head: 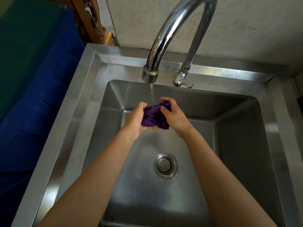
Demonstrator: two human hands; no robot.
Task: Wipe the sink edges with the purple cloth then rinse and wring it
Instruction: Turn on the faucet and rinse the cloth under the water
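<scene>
Head view, left hand (135,119), right hand (175,116) gripping crumpled purple cloth (153,117), steel sink (84,99)

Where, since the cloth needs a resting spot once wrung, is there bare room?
Bare: the left sink rim beside the blue cover, and the basin floor around the drain strainer. Crowded: under the spout, where left hand and right hand grip the purple cloth.
</scene>
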